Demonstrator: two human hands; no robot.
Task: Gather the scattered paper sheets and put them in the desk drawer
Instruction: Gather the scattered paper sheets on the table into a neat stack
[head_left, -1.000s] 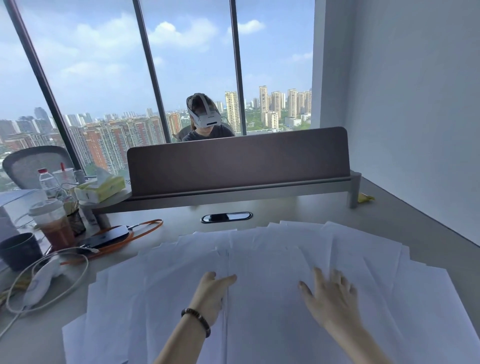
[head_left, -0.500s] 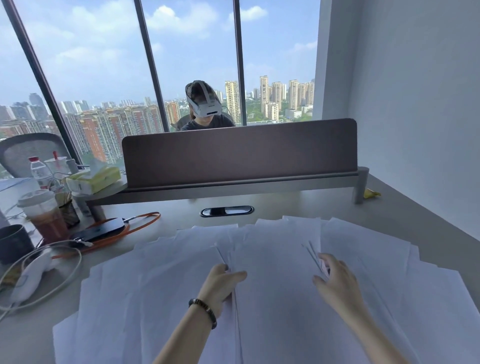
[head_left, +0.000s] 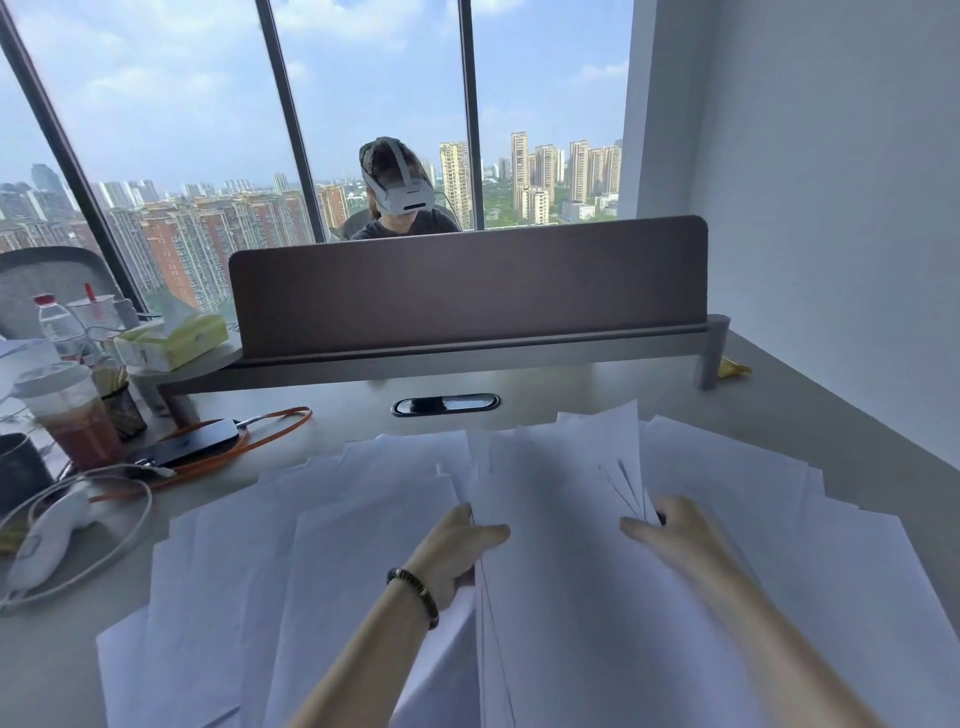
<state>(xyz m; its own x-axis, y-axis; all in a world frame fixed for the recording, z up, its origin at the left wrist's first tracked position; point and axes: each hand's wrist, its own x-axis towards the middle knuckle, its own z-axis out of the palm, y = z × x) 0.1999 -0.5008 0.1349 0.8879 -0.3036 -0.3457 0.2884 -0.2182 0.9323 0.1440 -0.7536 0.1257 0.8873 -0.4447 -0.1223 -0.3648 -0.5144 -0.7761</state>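
Note:
Several white paper sheets (head_left: 311, 571) lie fanned and overlapping across the grey desk (head_left: 857, 441). A bunch of the middle sheets (head_left: 561, 519) is lifted off the desk between both hands. My left hand (head_left: 457, 551), with a dark bead bracelet on the wrist, grips the bunch's left edge, thumb on top. My right hand (head_left: 670, 535) grips its right edge, fingers curled under the paper. More sheets (head_left: 831, 545) stay flat at the right. No drawer is visible.
A brown divider panel (head_left: 467, 280) on a grey shelf crosses the desk's back, a person with a white headset behind it. At the left stand an iced drink cup (head_left: 67, 410), a tissue box (head_left: 171, 338), a dark phone (head_left: 182, 447) with orange strap, a white controller (head_left: 47, 530) and cables. White wall at right.
Both hands went from lying flat on the sheets to closing on the edges of the middle sheets, pushing them together and lifting them. The camera tilted slightly down.

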